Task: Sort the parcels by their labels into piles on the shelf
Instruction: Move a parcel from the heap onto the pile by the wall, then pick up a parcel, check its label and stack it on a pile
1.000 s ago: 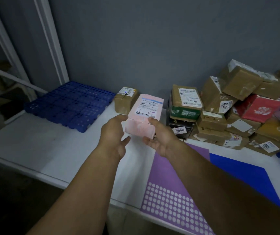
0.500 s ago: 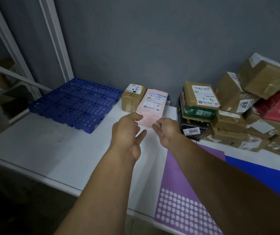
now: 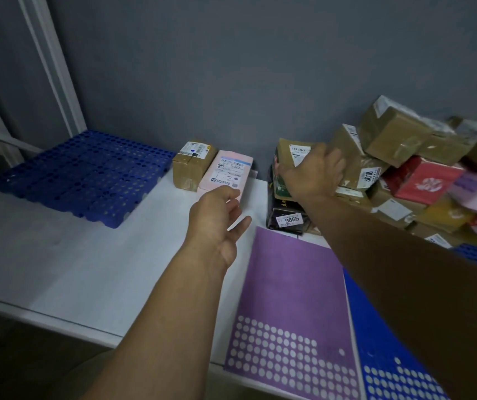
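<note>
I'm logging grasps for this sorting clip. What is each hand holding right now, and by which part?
The right hand grips the brown parcel topping the 9665 stack, from above across its top face. The left hand holds nothing.

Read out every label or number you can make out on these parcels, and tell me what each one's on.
"9665": on the dark parcel.
"3018", sideways: on a brown box in the heap.
Too small or blurred: labels on the pink box, the small brown box beside it, and the top parcel above the dark one.
</note>
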